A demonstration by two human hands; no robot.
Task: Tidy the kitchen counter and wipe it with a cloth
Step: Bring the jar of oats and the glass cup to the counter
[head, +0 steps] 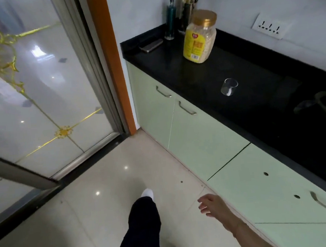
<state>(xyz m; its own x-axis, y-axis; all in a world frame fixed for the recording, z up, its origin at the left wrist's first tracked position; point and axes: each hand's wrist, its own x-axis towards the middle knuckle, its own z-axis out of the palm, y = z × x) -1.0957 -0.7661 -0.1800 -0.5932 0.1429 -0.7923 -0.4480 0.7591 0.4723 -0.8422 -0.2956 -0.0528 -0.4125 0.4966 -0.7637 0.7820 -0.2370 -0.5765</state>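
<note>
Head view: right hand [213,203] hangs open and empty; beyond the jar [200,36], the fragile, slippery glass [229,87] wants a sidewall grip.

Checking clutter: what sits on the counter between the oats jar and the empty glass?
Nothing: bare black counter between jar and glass, head view.

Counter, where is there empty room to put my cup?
Bare counter lies between the jar and the glass, and along the front edge past the glass. The far corner is crowded: phone, bottle, stick holder.
</note>
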